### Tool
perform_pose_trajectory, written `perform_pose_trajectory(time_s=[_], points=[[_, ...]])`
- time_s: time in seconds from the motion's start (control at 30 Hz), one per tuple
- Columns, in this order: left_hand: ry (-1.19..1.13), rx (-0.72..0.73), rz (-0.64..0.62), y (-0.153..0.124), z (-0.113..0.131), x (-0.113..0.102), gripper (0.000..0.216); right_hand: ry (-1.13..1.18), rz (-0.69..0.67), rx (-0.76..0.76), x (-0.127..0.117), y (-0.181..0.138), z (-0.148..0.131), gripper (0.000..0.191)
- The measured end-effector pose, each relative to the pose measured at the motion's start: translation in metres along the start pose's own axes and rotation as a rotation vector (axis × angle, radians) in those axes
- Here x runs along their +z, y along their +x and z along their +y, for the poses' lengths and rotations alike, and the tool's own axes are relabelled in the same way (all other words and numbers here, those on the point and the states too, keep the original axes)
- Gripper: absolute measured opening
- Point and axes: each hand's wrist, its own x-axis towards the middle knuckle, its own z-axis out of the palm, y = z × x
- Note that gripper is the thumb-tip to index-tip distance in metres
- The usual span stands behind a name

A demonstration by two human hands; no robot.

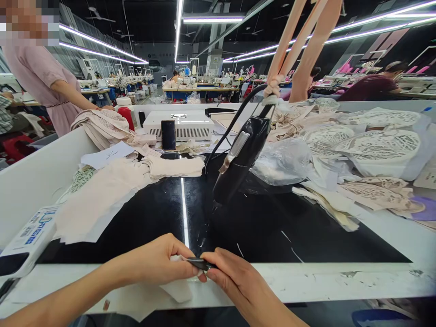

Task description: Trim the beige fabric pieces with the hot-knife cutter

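My left hand (160, 261) and my right hand (235, 277) meet at the table's near edge. Both pinch a small dark narrow strip (200, 263) between their fingertips. A pale fabric piece (179, 290) lies under my left hand. Just beyond the hands a black hand-held tool (241, 156) hangs tilted over the black glossy table top (272, 227), tied to pink straps (299, 41) from above, with a black cord running off it.
Stacks of beige cut fabric (102, 200) lie at the left, lace pieces and plastic bags (357, 150) at the right. A white box with a phone (168, 134) stands at the back. A person in pink (44, 81) stands at far left. A white device (27, 238) rests at the left edge.
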Motion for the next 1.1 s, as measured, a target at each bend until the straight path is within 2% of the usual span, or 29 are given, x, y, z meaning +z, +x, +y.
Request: perform_pose_trajectory(time_s=[0.43, 0.83, 1.0, 1.1], points=[[0.002, -0.016, 0.009, 0.002, -0.002, 0.002, 0.031, 0.035, -0.001, -0.035, 0.006, 0.003, 0.002, 0.034], [-0.017, 0.015, -0.014, 0.002, -0.011, 0.002, 0.031, 0.064, 0.015, -0.038, 0.008, 0.002, 0.003, 0.043], [-0.024, 0.043, 0.016, 0.005, -0.012, 0.003, 0.033, 0.105, 0.166, 0.012, 0.01, -0.005, 0.01, 0.04], [-0.009, 0.026, 0.036, 0.004, -0.013, 0.001, 0.037, 0.033, 0.299, 0.061, -0.001, -0.01, 0.028, 0.04]])
